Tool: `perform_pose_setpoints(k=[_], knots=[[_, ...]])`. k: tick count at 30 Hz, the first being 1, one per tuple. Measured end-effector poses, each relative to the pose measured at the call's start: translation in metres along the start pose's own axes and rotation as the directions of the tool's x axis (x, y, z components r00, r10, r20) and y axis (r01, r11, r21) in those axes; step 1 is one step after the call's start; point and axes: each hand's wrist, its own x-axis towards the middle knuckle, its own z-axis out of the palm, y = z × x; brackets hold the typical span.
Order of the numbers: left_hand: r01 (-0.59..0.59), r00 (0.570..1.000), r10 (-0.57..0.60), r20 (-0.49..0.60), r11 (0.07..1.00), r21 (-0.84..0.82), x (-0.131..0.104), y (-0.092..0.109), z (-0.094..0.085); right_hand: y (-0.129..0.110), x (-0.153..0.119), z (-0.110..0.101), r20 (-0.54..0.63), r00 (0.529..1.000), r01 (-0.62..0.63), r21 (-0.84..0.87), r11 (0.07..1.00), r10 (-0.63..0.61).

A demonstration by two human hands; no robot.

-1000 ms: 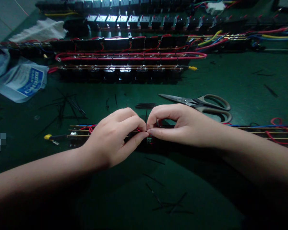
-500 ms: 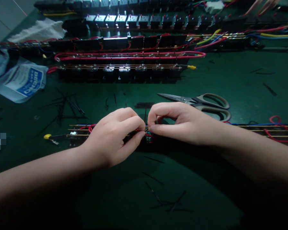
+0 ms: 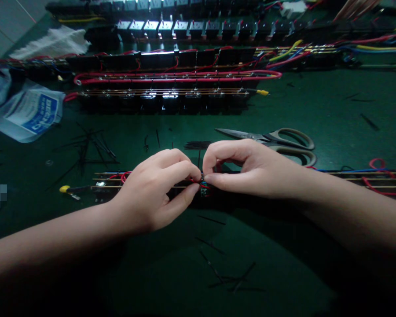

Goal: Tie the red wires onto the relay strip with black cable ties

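Note:
A long strip with brass rods and thin red and blue wires runs across the green table. Over its middle, my left hand has thumb and forefinger closed at the wires; what they pinch is too small to make out. Close on its right, my right hand is also closed in a pinch at the same spot, its content hidden. A thin black piece stands up between the fingertips. The strip's left end carries a yellow-tipped lead.
Scissors lie just behind my right hand. Black tie pieces are scattered left, with others near the front. A plastic bag lies at the left. Wired black assemblies span the back, and part of another person's hand shows top right.
The view has shifted very slightly. Both hands stay at the same spot on the strip, with only tiny finger movement. The other person's hand at the top right has moved.

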Motion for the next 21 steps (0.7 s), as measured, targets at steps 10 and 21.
perform_pose_setpoints(k=[10,21], knots=[[-0.041,0.999,0.04,-0.026,0.998,-0.041,-0.0007,0.001,-0.002,-0.0015,-0.0017,0.0009,-0.006,0.999,0.041,-0.028,0.999,-0.041],[-0.152,0.986,0.151,-0.075,0.988,-0.01,-0.0057,0.0007,0.0008,0.0038,-0.002,0.008,0.046,0.99,0.138,-0.179,0.974,-0.131]])
